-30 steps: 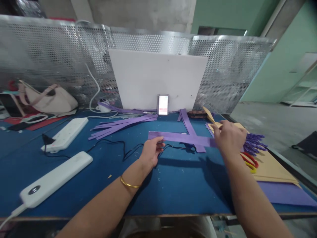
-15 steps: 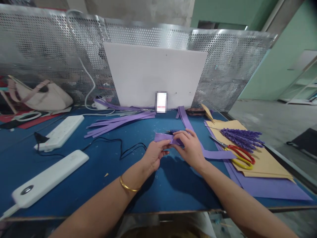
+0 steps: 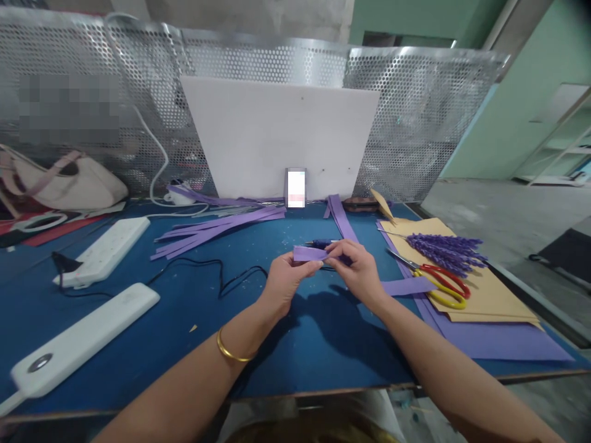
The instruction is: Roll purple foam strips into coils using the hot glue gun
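Note:
Between my hands, above the middle of the blue table, is a purple paper strip [image 3: 308,253]. My left hand [image 3: 290,277] pinches its lower edge between thumb and fingers. At the strip's right part, the fingertips of my right hand [image 3: 354,264] are closed on it. Just behind the strip lies a dark blue pen-like tool [image 3: 322,243], partly hidden by my right hand. Another purple strip [image 3: 409,285] runs out to the right of my right hand, toward scissors with red and yellow handles [image 3: 446,286].
Cut purple strips [image 3: 217,231] lie at the back left. A lit phone [image 3: 296,187] leans on a white board [image 3: 281,135]. White power strips [image 3: 108,252] and a black cable stretch along the left. Purple artificial lavender [image 3: 446,249] rests on tan sheets [image 3: 489,298] at right.
My fingers have shifted along the purple strip, and its free end is now held flatter and more in view. The whole view has moved slightly.

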`<state>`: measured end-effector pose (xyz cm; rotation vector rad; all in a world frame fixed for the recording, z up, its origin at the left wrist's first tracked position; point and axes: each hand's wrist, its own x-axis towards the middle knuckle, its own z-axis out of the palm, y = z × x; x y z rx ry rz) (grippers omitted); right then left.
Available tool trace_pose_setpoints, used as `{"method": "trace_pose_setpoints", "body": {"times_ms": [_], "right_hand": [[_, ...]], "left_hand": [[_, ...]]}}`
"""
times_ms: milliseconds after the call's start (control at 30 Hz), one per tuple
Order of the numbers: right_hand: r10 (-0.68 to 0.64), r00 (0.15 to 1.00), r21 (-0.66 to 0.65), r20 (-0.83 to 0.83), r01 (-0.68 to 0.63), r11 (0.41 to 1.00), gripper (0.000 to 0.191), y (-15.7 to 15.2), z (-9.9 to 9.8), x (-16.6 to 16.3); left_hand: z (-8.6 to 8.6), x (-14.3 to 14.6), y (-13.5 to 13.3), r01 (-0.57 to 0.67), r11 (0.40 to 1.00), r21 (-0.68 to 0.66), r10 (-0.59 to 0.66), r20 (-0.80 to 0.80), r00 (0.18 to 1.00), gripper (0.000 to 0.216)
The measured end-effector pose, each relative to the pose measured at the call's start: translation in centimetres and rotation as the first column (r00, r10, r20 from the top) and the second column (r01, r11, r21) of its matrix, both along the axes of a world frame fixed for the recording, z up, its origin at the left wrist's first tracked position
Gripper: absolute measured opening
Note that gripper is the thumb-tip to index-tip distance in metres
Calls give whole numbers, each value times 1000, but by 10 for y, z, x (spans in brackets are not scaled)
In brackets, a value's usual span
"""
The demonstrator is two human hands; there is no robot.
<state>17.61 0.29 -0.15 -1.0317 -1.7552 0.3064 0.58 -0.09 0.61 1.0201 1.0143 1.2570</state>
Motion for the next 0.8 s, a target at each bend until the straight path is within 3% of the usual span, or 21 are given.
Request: {"method": "trace_pose_setpoints", "body": {"times_ms": [533, 800], "right_hand": [[116, 993, -239, -33, -121, 964, 19, -3, 1, -6], [62, 995, -84, 85, -55, 995, 21, 0, 4, 4]], "left_hand": [[3, 3, -4, -68, 977, 200, 96, -135, 986, 6], [6, -2, -2, -75, 976, 206, 112, -176, 978, 16]]}}
